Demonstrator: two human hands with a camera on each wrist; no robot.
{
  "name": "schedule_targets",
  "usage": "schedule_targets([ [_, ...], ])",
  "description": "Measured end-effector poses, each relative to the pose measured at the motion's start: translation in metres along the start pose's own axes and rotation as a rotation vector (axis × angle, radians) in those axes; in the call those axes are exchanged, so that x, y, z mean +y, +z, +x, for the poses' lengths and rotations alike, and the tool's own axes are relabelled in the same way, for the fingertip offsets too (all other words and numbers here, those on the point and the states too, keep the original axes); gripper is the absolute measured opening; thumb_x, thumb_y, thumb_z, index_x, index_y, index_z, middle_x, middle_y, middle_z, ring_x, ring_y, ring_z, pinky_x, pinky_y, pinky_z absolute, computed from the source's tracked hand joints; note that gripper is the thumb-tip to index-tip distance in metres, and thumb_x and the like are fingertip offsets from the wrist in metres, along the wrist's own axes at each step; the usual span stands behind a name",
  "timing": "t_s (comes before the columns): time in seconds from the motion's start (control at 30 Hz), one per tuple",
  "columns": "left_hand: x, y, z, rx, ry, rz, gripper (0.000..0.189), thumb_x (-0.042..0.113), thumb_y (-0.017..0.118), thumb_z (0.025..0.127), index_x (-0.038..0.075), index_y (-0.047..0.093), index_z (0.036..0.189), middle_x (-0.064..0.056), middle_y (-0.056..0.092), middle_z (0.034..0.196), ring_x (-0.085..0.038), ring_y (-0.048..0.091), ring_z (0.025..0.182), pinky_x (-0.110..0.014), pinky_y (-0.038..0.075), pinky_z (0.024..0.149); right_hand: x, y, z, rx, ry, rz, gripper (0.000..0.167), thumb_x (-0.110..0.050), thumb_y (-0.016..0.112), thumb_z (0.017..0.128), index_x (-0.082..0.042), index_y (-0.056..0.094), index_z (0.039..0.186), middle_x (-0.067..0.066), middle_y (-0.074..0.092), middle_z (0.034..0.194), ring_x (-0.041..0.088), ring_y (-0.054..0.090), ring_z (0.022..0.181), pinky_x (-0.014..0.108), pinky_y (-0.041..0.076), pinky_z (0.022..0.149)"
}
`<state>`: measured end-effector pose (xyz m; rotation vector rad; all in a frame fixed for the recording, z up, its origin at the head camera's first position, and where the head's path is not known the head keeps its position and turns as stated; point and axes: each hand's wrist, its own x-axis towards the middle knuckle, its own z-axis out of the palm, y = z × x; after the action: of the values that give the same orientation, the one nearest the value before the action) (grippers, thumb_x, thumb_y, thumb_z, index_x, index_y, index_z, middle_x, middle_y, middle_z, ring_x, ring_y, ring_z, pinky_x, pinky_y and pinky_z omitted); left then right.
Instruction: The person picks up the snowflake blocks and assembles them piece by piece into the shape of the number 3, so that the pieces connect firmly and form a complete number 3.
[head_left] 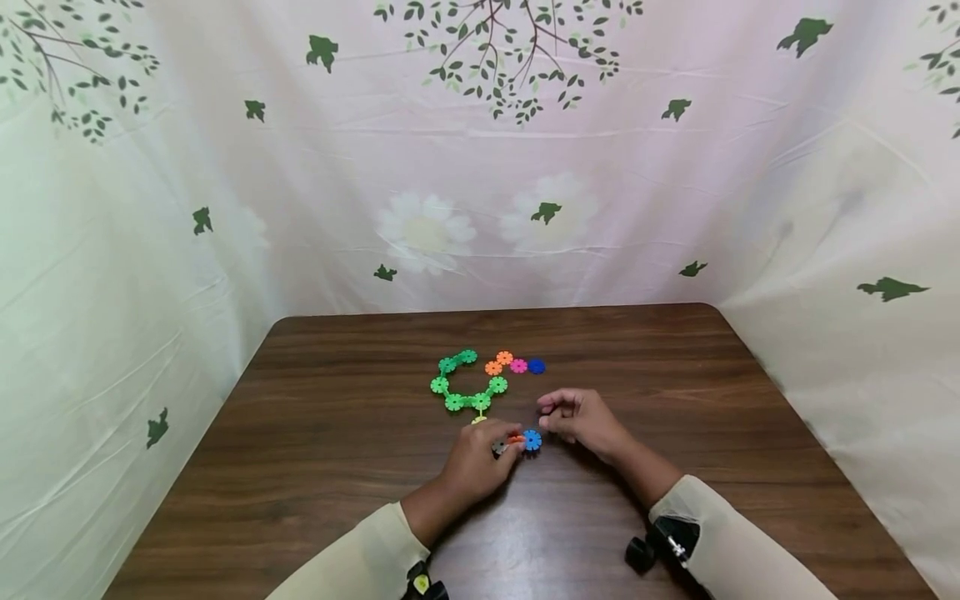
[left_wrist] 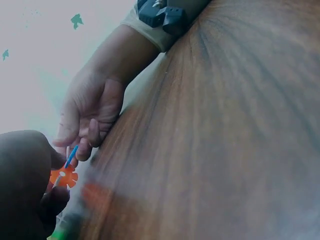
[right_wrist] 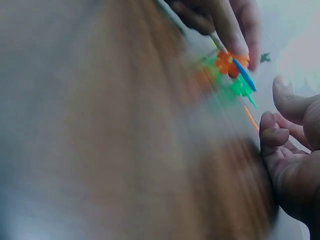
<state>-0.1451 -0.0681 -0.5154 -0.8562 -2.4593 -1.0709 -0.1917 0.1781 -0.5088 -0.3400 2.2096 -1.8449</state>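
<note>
My left hand (head_left: 476, 460) pinches a short chain of notched flower-shaped plastic discs just above the table. In it are a light blue disc (head_left: 532, 440), an orange disc (left_wrist: 69, 177) and a greyish-white disc (head_left: 498, 448), partly hidden by the fingers. The blue disc is edge-on in the right wrist view, set into the orange one. To its right hovers my right hand (head_left: 585, 421), thumb and fingers apart and loosely bent, holding nothing. Beyond the left hand lies a curved chain of green discs (head_left: 454, 402), with a yellow disc (head_left: 479, 420) at its near end.
On the brown wooden table (head_left: 337, 467), two orange discs, a pink disc (head_left: 518, 366) and a dark blue disc (head_left: 536, 367) lie in a row right of the green curve. A printed cloth (head_left: 480, 275) hangs behind and along both sides of the table.
</note>
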Motion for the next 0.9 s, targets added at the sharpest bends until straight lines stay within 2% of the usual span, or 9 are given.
schedule_targets([
  [0.13, 0.0, -0.002, 0.0, 0.097, 0.048, 0.091, 0.033, 0.019, 0.09, 0.09, 0.0, 0.083, 0.115, -0.01, 0.08, 0.104, -0.021, 0.078, 0.089, -0.035, 0.065, 0.077, 0.001, -0.006, 0.011, 0.063, 0.007, 0.004, 0.036, -0.001, 0.079, 0.098, 0.015, 0.069, 0.128, 0.004, 0.078, 0.099, 0.008, 0.059, 0.067, 0.022, 0.047, 0.056],
  [0.23, 0.001, -0.004, 0.0, 0.17, 0.067, 0.181, 0.039, 0.028, 0.094, 0.085, 0.002, 0.084, 0.113, -0.007, 0.073, 0.103, -0.017, 0.072, 0.078, -0.031, 0.06, 0.065, 0.001, -0.01, 0.018, 0.095, 0.014, -0.004, 0.036, -0.004, 0.079, 0.099, 0.015, 0.069, 0.128, 0.005, 0.08, 0.095, 0.01, 0.059, 0.066, 0.023, 0.048, 0.056],
  [0.3, 0.003, -0.006, 0.0, 0.184, 0.072, 0.221, 0.043, 0.034, 0.096, 0.083, 0.006, 0.085, 0.113, -0.007, 0.072, 0.105, -0.017, 0.071, 0.081, -0.032, 0.059, 0.066, 0.001, -0.012, 0.023, 0.114, 0.022, -0.012, 0.036, -0.006, 0.08, 0.099, 0.013, 0.069, 0.128, 0.006, 0.08, 0.095, 0.01, 0.059, 0.066, 0.023, 0.048, 0.056],
  [0.37, 0.003, -0.007, 0.0, 0.161, 0.076, 0.232, 0.043, 0.036, 0.096, 0.083, 0.008, 0.085, 0.114, -0.007, 0.073, 0.111, -0.02, 0.069, 0.093, -0.036, 0.057, 0.077, 0.0, -0.014, 0.026, 0.125, 0.024, -0.016, 0.037, -0.007, 0.08, 0.1, 0.013, 0.069, 0.128, 0.007, 0.08, 0.097, 0.011, 0.06, 0.067, 0.024, 0.049, 0.056],
  [0.47, 0.002, -0.006, 0.001, 0.103, 0.083, 0.224, 0.044, 0.039, 0.095, 0.085, 0.01, 0.085, 0.116, -0.005, 0.077, 0.118, -0.027, 0.064, 0.115, -0.049, 0.048, 0.095, 0.001, -0.015, 0.031, 0.142, 0.024, -0.02, 0.037, -0.008, 0.08, 0.1, 0.012, 0.07, 0.129, 0.008, 0.081, 0.099, 0.011, 0.06, 0.068, 0.024, 0.049, 0.057],
  [0.57, -0.001, -0.003, 0.003, 0.047, 0.102, 0.188, 0.045, 0.04, 0.093, 0.087, 0.011, 0.083, 0.119, -0.003, 0.081, 0.121, -0.033, 0.061, 0.128, -0.056, 0.038, 0.102, 0.0, -0.015, 0.035, 0.157, 0.014, -0.027, 0.036, -0.008, 0.079, 0.101, 0.012, 0.07, 0.129, 0.012, 0.081, 0.101, 0.012, 0.061, 0.068, 0.024, 0.05, 0.057],
  [0.7, -0.005, 0.0, 0.004, -0.005, 0.117, 0.154, 0.046, 0.039, 0.092, 0.089, 0.01, 0.082, 0.123, -0.002, 0.083, 0.119, -0.033, 0.063, 0.133, -0.062, 0.033, 0.109, 0.0, -0.015, 0.042, 0.189, 0.01, -0.055, 0.033, -0.007, 0.078, 0.101, 0.01, 0.071, 0.128, 0.015, 0.08, 0.102, 0.012, 0.061, 0.069, 0.024, 0.05, 0.058],
  [0.9, -0.009, 0.003, 0.006, -0.07, 0.081, 0.129, 0.046, 0.04, 0.089, 0.093, 0.011, 0.081, 0.127, -0.003, 0.084, 0.12, -0.032, 0.064, 0.134, -0.075, 0.028, 0.12, 0.003, -0.013, 0.054, 0.28, -0.02, -0.146, 0.029, -0.009, 0.079, 0.101, 0.006, 0.074, 0.125, 0.014, 0.075, 0.106, 0.011, 0.06, 0.076, 0.022, 0.052, 0.062],
])
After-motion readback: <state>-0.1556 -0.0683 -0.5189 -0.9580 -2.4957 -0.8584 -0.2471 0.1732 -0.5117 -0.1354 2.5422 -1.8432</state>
